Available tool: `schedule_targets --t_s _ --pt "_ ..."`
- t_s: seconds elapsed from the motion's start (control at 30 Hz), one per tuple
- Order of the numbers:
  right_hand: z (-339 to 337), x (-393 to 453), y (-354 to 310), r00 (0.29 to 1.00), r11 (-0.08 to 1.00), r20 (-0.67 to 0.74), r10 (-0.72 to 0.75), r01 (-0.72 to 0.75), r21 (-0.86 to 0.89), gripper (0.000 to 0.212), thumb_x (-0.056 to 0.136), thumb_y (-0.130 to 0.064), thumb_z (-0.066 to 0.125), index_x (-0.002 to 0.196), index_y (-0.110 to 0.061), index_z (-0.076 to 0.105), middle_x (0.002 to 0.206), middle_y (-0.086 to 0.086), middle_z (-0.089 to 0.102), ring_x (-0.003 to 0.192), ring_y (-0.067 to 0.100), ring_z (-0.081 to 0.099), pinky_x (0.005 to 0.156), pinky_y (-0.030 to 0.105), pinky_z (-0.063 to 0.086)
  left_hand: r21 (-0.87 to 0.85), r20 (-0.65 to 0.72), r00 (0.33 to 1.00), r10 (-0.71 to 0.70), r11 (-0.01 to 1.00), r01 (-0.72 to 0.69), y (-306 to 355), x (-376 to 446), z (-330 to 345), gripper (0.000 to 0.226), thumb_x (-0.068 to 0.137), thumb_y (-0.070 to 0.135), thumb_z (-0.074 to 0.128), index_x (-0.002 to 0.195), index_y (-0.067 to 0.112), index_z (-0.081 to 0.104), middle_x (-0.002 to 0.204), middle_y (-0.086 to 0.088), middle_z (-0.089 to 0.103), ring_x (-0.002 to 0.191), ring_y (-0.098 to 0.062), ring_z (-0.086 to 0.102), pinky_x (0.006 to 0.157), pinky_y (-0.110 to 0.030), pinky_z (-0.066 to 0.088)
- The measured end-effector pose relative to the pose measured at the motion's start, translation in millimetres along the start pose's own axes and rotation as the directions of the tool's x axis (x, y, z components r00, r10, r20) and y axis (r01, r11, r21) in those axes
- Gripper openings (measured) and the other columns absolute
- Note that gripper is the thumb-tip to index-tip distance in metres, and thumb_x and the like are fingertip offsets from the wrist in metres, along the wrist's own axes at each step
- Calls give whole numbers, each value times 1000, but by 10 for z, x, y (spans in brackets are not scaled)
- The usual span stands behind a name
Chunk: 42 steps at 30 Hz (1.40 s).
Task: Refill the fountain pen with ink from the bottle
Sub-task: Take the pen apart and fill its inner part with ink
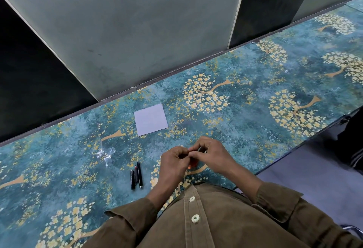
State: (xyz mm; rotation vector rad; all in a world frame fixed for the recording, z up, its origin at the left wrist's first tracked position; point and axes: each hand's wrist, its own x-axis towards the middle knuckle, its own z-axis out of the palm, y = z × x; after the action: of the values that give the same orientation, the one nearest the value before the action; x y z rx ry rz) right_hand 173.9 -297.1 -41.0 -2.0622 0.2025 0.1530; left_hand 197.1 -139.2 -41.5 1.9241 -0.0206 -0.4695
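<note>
Both hands, left hand and right hand, pinch together over a small reddish ink bottle; probably fragile and spillable, so grip its body. Black disassembled fountain pen parts lie just left of the hands on the tabletop.

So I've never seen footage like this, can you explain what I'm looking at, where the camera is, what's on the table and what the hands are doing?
There is no machine here. A camera worn on a person's head looks down at the left hand and right hand, fingers curled together over something small and reddish, perhaps the ink bottle, mostly hidden. On the patterned table lie black pen parts left of the hands and a pale paper square farther back.
</note>
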Motion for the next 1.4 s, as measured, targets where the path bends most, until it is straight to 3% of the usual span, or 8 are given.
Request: schedule_targets --t_s 0.2,0.3,0.43,0.63,0.8,1.07,1.2,1.4 --pt "49 34 -1 999 999 -50 -3 1 -44 20 79 -31 80 75 -17 66 81 -7 60 73 9 58 64 21 46 14 8 1000 4 1000 -5 4 -5 2 20 76 -4 65 77 11 78 72 -4 77 67 -17 75 62 -31 62" --pt "42 24 1 1000 999 -29 -1 0 -34 16 79 -32 80 81 -22 67 87 -8 63 75 7 61 68 23 52 7 8 1000 -3 1000 3 4 6 4 19 78 -3 68 77 12 79 72 -4 77 67 -17 75 61 -29 62" --pt "28 10 33 1000 1000 -8 -16 16 6 10 81 -20 78 89 -26 76 86 -13 62 72 8 62 70 18 48 -32 -14 999 -31 999 30 28 9 23 16 78 -3 68 75 10 77 73 -10 77 68 -25 75 59 -28 61" --pt "24 12 9 999 1000 -30 -25 25 -10 5 81 -21 79 84 -18 76 80 -13 60 72 2 59 69 19 48 -26 16 1000 -19 999 19 -11 12 6 13 78 0 70 78 11 78 71 -6 77 67 -21 76 65 -39 63" --pt "54 29 17 998 999 -66 -13 11 -39 19 78 -30 81 73 -20 66 77 -9 60 69 5 56 63 22 46 -21 28 1000 -12 1000 12 -24 24 3 18 78 -2 67 77 13 78 71 -5 77 67 -20 76 67 -44 64" --pt "16 4 12 1000 1000 -4 -7 7 10 11 81 -27 79 91 -29 74 88 -9 65 75 8 64 72 26 55 -28 18 1000 -19 999 19 -33 29 4 19 80 0 69 78 17 78 73 -5 77 67 -19 76 67 -44 64" --pt "7 -14 -9 1000 1000 -17 -23 23 -1 6 83 -21 78 82 -26 74 84 -9 65 75 10 63 71 27 53 -19 12 1000 -11 1000 11 -34 20 3 14 81 3 71 80 15 78 73 -3 78 67 -17 76 68 -43 64" --pt "56 22 3 998 998 -67 -17 13 -66 20 78 -30 81 70 -24 64 76 -10 59 67 2 55 60 15 41 -26 12 1000 -28 999 28 -15 14 0 19 77 -2 67 77 13 78 71 -4 77 67 -20 75 66 -42 63"
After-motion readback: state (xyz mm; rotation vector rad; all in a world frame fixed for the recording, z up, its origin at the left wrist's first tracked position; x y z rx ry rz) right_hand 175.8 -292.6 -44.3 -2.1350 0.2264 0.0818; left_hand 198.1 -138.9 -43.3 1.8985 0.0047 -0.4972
